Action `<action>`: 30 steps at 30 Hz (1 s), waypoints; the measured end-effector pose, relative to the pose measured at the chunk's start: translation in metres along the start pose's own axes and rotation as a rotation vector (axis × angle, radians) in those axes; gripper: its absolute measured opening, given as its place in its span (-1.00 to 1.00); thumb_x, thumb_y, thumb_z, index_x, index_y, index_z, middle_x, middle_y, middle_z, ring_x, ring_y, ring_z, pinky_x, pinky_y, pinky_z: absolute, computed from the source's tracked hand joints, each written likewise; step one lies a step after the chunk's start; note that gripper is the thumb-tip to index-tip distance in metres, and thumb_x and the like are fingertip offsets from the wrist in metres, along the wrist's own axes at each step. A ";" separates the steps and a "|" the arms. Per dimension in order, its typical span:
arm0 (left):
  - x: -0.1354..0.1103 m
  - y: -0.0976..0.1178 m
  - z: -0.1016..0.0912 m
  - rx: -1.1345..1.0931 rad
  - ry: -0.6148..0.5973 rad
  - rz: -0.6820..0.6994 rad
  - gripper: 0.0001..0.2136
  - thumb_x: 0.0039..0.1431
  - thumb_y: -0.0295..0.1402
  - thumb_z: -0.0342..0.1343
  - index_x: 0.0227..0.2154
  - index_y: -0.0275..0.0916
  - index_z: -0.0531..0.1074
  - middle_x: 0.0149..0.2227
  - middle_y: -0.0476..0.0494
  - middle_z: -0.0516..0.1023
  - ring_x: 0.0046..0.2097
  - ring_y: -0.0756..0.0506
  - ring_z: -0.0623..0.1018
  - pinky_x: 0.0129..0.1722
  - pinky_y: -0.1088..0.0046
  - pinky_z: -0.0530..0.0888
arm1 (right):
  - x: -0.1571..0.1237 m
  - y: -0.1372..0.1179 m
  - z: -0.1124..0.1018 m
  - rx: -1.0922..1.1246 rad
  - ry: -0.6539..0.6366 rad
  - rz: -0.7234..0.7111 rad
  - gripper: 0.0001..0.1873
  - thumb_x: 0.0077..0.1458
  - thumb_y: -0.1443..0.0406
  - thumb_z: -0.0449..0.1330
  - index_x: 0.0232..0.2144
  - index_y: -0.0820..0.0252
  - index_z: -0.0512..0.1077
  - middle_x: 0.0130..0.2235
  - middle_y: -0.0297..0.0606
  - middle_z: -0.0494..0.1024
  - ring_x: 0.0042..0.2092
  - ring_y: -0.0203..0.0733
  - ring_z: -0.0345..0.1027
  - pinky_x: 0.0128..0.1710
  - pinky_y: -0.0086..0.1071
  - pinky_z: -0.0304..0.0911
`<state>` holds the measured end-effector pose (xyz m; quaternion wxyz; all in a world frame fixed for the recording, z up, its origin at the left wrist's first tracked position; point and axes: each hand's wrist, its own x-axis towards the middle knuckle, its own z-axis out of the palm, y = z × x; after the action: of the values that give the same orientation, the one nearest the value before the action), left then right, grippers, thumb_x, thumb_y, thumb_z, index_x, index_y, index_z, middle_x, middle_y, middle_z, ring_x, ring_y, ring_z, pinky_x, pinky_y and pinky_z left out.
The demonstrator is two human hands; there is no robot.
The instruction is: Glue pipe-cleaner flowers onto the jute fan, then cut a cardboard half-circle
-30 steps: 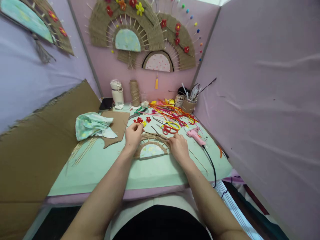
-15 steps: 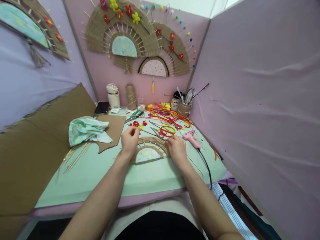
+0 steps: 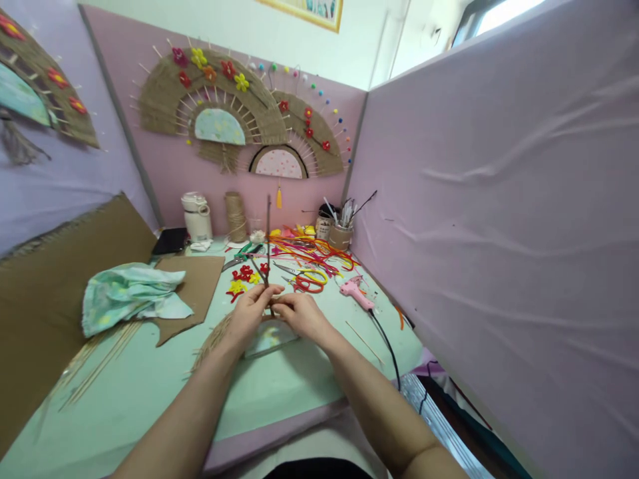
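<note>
A thin, dark forked twig (image 3: 268, 236) stands nearly upright above the table, its lower part between my fingers. My left hand (image 3: 252, 307) is closed on the twig just below its fork. Close by on the right, my right hand (image 3: 301, 315) pinches the twig's lower end. Beneath both hands lies a half-round fan with a pale green floral centre (image 3: 272, 338) and a brown fibre band (image 3: 213, 342); my hands and forearms hide much of it. Small red flowers (image 3: 243, 273) and yellow flowers (image 3: 237, 287) lie beyond my left hand.
A pink glue gun (image 3: 357, 293) with a black cord lies right of scissors (image 3: 309, 283). Crumpled floral cloth (image 3: 132, 299), cardboard (image 3: 207, 279) and thin sticks (image 3: 107, 356) are on the left. At the back stand a white bottle (image 3: 198, 216), a twine spool (image 3: 235, 216) and a pot of sticks (image 3: 341, 236).
The twig has gone from lying across the fan to standing upright. My hands have come together around its lower part. The camera view has tilted up and turned right.
</note>
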<state>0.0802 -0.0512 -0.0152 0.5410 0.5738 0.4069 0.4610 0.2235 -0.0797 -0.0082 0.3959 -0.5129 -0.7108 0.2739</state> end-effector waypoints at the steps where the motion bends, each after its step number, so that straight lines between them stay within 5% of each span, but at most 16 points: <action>1: 0.001 -0.001 -0.001 0.048 0.044 0.039 -0.60 0.04 -0.01 0.10 -0.27 -0.27 0.49 -0.23 -0.17 0.59 -0.18 -0.16 0.55 -0.25 0.36 0.48 | 0.004 -0.003 -0.008 0.003 0.045 0.002 -0.82 0.10 0.26 0.13 -0.39 0.15 0.55 -0.44 -0.33 0.54 -0.37 -0.26 0.34 -0.36 -0.44 0.17; 4: 0.001 -0.002 0.001 0.280 0.114 0.181 -0.69 0.11 -0.08 0.02 -0.41 -0.24 0.47 -0.37 -0.11 0.58 -0.26 -0.13 0.54 -0.20 0.37 0.44 | 0.016 -0.016 -0.036 0.085 0.218 0.007 -0.65 0.06 0.19 0.19 -0.10 0.18 0.46 -0.43 -0.34 0.49 -0.39 -0.27 0.32 -0.39 -0.43 0.18; 6: -0.002 -0.001 0.004 0.451 0.093 0.248 -0.71 0.16 -0.13 -0.04 -0.50 -0.21 0.42 -0.46 -0.06 0.54 -0.34 -0.11 0.51 -0.25 0.38 0.41 | 0.021 -0.027 -0.052 0.163 0.221 -0.044 -0.53 0.05 0.15 0.19 0.00 0.20 0.39 -0.48 -0.41 0.42 -0.45 -0.31 0.26 -0.44 -0.45 0.16; 9: -0.006 -0.002 0.008 0.588 0.047 0.305 -0.70 0.21 -0.16 -0.09 -0.52 -0.19 0.38 -0.48 -0.05 0.51 -0.35 -0.11 0.49 -0.27 0.38 0.40 | 0.024 -0.041 -0.064 0.189 0.179 -0.097 -0.69 0.11 0.13 0.13 -0.22 0.22 0.48 -0.52 -0.42 0.36 -0.51 -0.37 0.17 -0.51 -0.48 0.09; 12: -0.005 -0.004 0.008 0.588 0.153 0.437 -0.73 0.22 -0.16 -0.08 -0.30 -0.21 0.44 -0.20 -0.16 0.54 -0.10 -0.16 0.49 -0.05 0.29 0.39 | 0.027 -0.049 -0.076 0.127 0.213 -0.117 -0.69 0.13 0.12 0.11 -0.44 0.24 0.47 -0.53 -0.38 0.41 -0.52 -0.38 0.18 -0.52 -0.49 0.09; 15: -0.002 -0.007 0.005 0.583 0.328 0.555 -0.65 0.20 -0.18 -0.02 -0.02 -0.22 0.36 0.08 -0.26 0.37 0.15 -0.21 0.34 0.15 0.17 0.27 | 0.039 -0.053 -0.111 0.033 0.384 -0.164 -0.68 0.13 0.11 0.10 -0.39 0.24 0.47 -0.49 -0.33 0.46 -0.48 -0.34 0.28 -0.47 -0.48 0.18; 19: -0.001 -0.009 0.003 0.581 0.412 0.548 -0.66 0.22 -0.21 -0.04 -0.01 -0.23 0.32 0.06 -0.29 0.32 0.16 -0.22 0.31 0.18 0.12 0.24 | 0.075 -0.056 -0.185 -0.216 0.664 -0.206 -0.64 0.20 0.11 0.00 -0.27 0.25 0.46 -0.39 -0.25 0.53 -0.40 -0.30 0.40 -0.39 -0.45 0.26; 23: -0.001 -0.011 0.004 0.582 0.416 0.537 -0.69 0.22 -0.22 -0.03 -0.05 -0.24 0.34 0.03 -0.28 0.31 0.14 -0.22 0.32 0.18 0.12 0.24 | 0.125 -0.043 -0.245 -0.383 0.729 -0.150 -0.63 0.24 0.15 -0.02 -0.31 0.30 0.46 -0.38 -0.17 0.55 -0.41 -0.30 0.43 -0.40 -0.45 0.27; 30: -0.001 -0.017 0.005 0.574 0.364 0.489 -0.70 0.22 -0.23 -0.04 -0.09 -0.28 0.37 -0.02 -0.28 0.34 0.09 -0.21 0.36 0.15 0.14 0.28 | 0.195 -0.009 -0.277 -0.454 0.672 0.019 -0.64 0.25 0.19 -0.01 -0.29 0.36 0.46 -0.38 -0.08 0.56 -0.39 -0.26 0.45 -0.36 -0.42 0.31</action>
<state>0.0853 -0.0522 -0.0319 0.1529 0.6901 0.4597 0.5376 0.4214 0.0970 0.2026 0.4802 -0.6549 -0.5794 -0.0695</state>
